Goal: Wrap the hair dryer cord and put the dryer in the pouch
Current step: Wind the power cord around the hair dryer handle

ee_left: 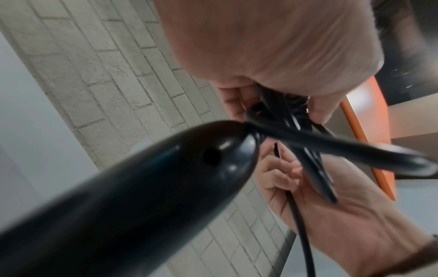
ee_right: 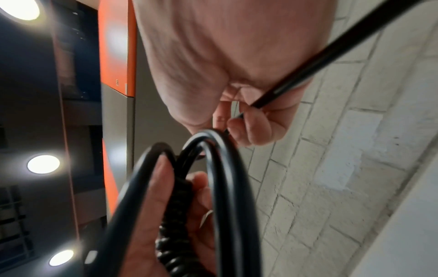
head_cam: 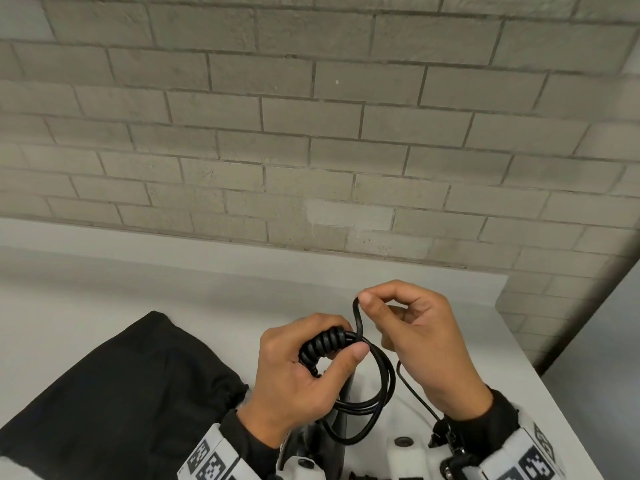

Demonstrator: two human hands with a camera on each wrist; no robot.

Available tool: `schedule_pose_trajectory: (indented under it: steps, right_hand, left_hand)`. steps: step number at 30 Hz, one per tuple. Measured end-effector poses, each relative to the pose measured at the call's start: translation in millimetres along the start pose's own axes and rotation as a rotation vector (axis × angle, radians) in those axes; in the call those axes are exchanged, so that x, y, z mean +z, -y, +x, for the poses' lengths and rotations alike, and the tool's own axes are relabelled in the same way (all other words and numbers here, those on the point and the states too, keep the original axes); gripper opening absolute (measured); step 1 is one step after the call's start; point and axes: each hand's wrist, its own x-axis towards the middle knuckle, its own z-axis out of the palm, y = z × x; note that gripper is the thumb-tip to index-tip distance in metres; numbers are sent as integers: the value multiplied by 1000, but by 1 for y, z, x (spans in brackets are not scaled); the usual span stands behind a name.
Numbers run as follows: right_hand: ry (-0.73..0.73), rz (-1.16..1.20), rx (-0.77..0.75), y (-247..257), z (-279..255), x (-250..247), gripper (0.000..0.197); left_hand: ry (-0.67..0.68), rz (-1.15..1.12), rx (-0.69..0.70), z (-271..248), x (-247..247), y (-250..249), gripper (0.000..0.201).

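My left hand (head_cam: 311, 362) grips the black cord's ribbed strain relief (head_cam: 323, 344) together with several loops of cord (head_cam: 384, 386) that hang below it. The glossy black dryer handle (ee_left: 132, 187) hangs under that hand, close to the left wrist camera. Just to the right, my right hand (head_cam: 412, 327) pinches a raised bend of the cord (head_cam: 358, 317) between thumb and forefinger. The loops (ee_right: 220, 168) arch in front of the right wrist camera. The black drawstring pouch (head_cam: 114, 393) lies flat on the table to the left. The dryer's body is mostly hidden.
The white table (head_cam: 173, 285) runs back to a grey brick wall (head_cam: 311, 133); its right edge (head_cam: 561, 382) is close to my right hand. An orange panel (ee_right: 116, 46) shows in the wrist views. White camera mounts (head_cam: 401, 448) sit at the bottom.
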Motion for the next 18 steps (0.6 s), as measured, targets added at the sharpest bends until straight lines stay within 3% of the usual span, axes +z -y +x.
schedule_pose_trajectory:
  steps: [6,10,15,18]
  right_hand:
    - [-37,76,45,-8,-8,5,13]
    - [21,110,56,-13,-15,7,13]
    - [253,114,37,-21,-30,3,53]
    - [261,4,-29,-21,-31,4,30]
  left_hand:
    - [-37,-11,-7,0,4,0,28]
    - [-67,-4,-5,-1,2,2,27]
    - [-121,50,-15,-2,2,5,32]
    - [-122,95,-2,0,1,5,34]
